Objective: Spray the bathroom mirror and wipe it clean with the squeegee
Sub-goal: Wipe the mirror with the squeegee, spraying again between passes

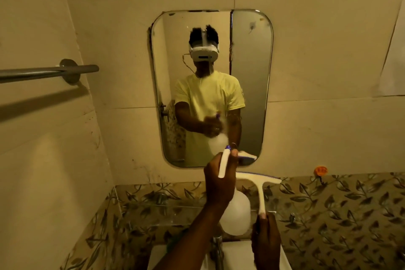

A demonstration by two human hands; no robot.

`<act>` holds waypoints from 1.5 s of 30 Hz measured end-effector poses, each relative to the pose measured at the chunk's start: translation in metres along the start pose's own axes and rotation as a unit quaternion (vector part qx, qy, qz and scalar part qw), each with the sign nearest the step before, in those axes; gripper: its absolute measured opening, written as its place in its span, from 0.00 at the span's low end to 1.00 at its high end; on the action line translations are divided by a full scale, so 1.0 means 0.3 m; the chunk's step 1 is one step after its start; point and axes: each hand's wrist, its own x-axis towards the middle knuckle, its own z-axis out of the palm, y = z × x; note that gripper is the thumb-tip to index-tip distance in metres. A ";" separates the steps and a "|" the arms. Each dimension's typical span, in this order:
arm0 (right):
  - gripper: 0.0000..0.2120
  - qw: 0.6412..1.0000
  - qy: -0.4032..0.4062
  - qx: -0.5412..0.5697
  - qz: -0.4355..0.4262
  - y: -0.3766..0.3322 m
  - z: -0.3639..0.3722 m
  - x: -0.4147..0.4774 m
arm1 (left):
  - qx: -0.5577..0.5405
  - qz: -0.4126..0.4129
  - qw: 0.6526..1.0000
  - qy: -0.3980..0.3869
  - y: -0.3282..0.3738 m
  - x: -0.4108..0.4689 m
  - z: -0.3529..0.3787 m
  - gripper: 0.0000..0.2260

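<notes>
The rounded wall mirror (249, 85) hangs straight ahead and reflects a person in a yellow shirt with a headset. My left hand (219, 182) grips a white spray bottle (235, 215) by its neck, its trigger and purple-tipped nozzle (224, 163) raised to the mirror's lower edge. My right hand (266, 239) holds the white squeegee (260, 190) by the end of its handle. The squeegee's blade is up and level, just below the mirror and apart from the glass.
A metal towel bar (48, 71) juts out from the left wall. Leaf-patterned tiles (341, 204) run under the mirror with a glass shelf (166, 206). A tap (217, 247) and white basin (232, 252) lie below my hands. An orange hook (320, 171) sticks to the right wall.
</notes>
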 end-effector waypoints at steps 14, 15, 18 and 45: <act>0.16 0.929 -0.138 0.104 -0.327 -1.106 0.375 0.078 | 0.069 0.053 0.987 0.135 0.096 0.226 -0.396 0.15; 0.16 0.926 -0.143 0.107 -0.333 -1.160 0.412 0.077 | 0.071 0.060 0.986 0.137 0.104 0.228 -0.409 0.15; 0.16 0.926 -0.136 0.095 -0.340 -1.288 0.516 0.082 | 0.064 0.071 0.986 0.139 0.122 0.224 -0.440 0.16; 0.14 0.973 -0.135 -0.037 -0.183 -0.324 0.636 -0.134 | 0.097 0.113 0.978 0.145 0.004 0.366 -0.615 0.34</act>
